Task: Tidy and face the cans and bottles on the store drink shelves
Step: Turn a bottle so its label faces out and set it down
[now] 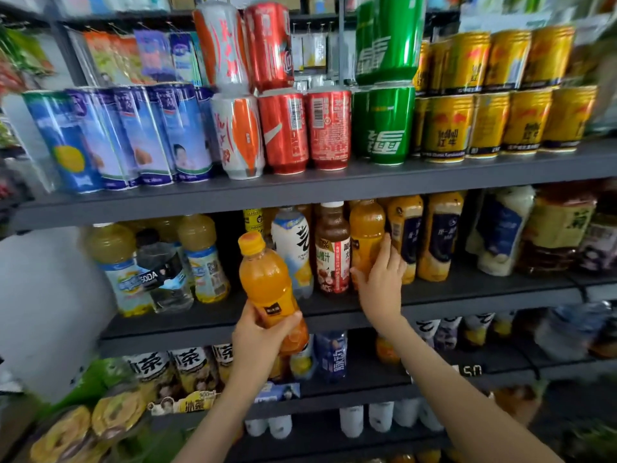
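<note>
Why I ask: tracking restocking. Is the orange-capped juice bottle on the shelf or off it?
Off it: the left hand grips the juice bottle, tilted, in front of the shelf edge.

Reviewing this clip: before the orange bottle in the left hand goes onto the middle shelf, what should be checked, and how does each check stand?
1. Left hand grips the held orange bottle securely: ok, fingers wrap round its lower part.
2. Cap on: ok.
3. Held orange bottle upright: not ok, it tilts, top towards the left.
4. Right hand controls the shelved orange bottle: ok, thumb and fingers curl round it.
5. Free slot on the middle shelf next to that bottle: cannot tell, the hand and neighbouring bottles hide the shelf floor there.
</note>
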The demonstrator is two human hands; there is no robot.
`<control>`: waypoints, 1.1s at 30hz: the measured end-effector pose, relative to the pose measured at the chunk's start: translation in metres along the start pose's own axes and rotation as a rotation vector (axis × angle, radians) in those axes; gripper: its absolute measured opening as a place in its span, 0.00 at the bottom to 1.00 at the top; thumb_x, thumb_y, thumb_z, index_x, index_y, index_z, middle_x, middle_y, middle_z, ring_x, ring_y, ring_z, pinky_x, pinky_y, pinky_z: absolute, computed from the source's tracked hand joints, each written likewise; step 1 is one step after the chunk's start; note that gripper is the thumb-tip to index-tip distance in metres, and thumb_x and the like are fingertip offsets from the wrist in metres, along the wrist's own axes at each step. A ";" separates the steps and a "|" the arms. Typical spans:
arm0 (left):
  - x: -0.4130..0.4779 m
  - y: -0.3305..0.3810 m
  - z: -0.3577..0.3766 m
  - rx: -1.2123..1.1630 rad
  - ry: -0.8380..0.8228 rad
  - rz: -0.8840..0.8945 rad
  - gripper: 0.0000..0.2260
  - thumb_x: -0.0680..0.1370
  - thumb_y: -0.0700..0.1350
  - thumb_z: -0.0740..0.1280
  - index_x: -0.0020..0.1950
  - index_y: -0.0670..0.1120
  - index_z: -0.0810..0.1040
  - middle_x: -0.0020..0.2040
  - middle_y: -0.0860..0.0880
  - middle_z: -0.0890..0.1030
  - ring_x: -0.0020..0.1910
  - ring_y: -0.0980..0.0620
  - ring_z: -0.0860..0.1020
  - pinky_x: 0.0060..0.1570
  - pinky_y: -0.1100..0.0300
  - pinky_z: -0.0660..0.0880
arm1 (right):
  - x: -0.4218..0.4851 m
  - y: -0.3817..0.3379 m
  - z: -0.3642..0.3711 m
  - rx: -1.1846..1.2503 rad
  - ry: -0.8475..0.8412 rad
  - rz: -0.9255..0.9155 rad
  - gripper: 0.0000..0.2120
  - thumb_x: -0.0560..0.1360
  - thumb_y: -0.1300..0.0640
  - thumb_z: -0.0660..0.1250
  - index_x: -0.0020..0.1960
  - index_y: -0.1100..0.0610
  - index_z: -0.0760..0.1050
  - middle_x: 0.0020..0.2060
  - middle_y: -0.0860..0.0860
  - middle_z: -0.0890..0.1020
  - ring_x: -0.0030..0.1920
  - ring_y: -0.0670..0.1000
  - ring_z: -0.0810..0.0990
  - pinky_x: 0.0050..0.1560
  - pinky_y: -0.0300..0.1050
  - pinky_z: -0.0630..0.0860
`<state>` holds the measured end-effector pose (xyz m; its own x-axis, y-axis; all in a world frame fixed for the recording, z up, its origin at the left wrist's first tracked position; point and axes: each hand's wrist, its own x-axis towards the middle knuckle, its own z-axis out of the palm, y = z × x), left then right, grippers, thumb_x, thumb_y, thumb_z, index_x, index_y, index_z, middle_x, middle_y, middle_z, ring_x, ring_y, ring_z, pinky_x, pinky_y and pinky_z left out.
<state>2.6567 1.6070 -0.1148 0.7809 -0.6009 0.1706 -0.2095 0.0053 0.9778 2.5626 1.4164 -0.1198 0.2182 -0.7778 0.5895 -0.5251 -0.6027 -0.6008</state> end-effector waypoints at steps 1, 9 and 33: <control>0.001 -0.001 0.000 -0.002 0.004 0.004 0.17 0.68 0.44 0.77 0.54 0.53 0.76 0.48 0.53 0.83 0.49 0.53 0.81 0.54 0.49 0.77 | -0.007 -0.005 0.002 -0.024 0.070 -0.055 0.41 0.69 0.56 0.75 0.73 0.67 0.57 0.60 0.65 0.72 0.59 0.65 0.71 0.60 0.59 0.69; 0.006 -0.004 -0.011 -0.007 0.095 0.050 0.22 0.68 0.42 0.77 0.58 0.49 0.75 0.50 0.54 0.81 0.50 0.55 0.79 0.54 0.52 0.75 | 0.008 -0.059 0.013 0.030 -0.015 -0.122 0.47 0.69 0.45 0.73 0.77 0.61 0.50 0.69 0.59 0.67 0.60 0.63 0.68 0.58 0.56 0.65; 0.018 0.006 0.059 0.149 0.085 0.246 0.21 0.67 0.47 0.78 0.55 0.52 0.73 0.45 0.60 0.78 0.45 0.60 0.77 0.44 0.71 0.70 | -0.017 0.008 -0.064 0.527 0.128 -0.207 0.46 0.65 0.61 0.78 0.71 0.42 0.54 0.64 0.33 0.62 0.65 0.30 0.62 0.62 0.25 0.62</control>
<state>2.6350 1.5490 -0.1131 0.7412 -0.5270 0.4159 -0.4774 0.0217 0.8784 2.5020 1.4360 -0.1005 0.1542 -0.6265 0.7640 0.0056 -0.7727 -0.6348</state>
